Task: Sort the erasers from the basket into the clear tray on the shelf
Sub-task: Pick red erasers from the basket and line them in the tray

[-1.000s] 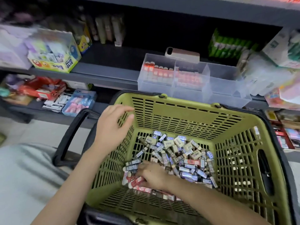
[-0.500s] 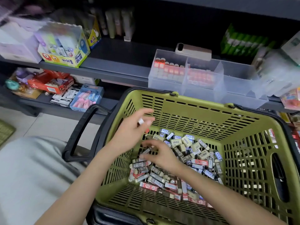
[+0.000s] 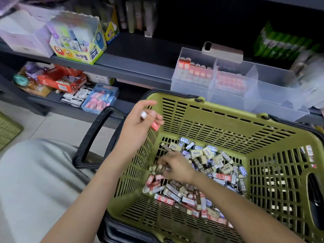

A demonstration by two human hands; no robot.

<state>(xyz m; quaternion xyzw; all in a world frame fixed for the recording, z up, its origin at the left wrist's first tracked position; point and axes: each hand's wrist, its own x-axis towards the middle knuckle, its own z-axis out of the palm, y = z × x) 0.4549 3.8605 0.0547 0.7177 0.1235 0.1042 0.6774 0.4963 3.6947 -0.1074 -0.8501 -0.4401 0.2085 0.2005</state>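
My left hand point(image 3: 138, 125) is raised beside the left rim of the basket point(image 3: 219, 125). Thumb and fingers point(image 3: 149, 103) pinch one pink eraser point(image 3: 154, 126) with a white end, and the index finger lies out nearly straight above it. My right hand point(image 3: 177, 168) is down inside the basket, its fingers curled round a small bunch point(image 3: 157, 168) of dark-sleeved erasers whose pale ends poke out to the left. I cannot tell how many there are.

Under and around that hand lies the pile point(image 3: 210, 165): cream, dark "2B", blue and red-and-white erasers, loose across the basket floor. The basket's black handle point(image 3: 91, 137) hangs down on the left side.

Just past the far rim, the tray point(image 3: 273, 95) sits at the front edge of the shelf point(image 3: 140, 71). Its left compartment holds red-and-white erasers standing in rows, and the middle one holds red ones. A phone point(image 3: 222, 50) rests on the tray's back edge. Farther left on the shelf stands a glue box point(image 3: 78, 42), and on the shelf below it a blue box point(image 3: 100, 99) of pink pieces.
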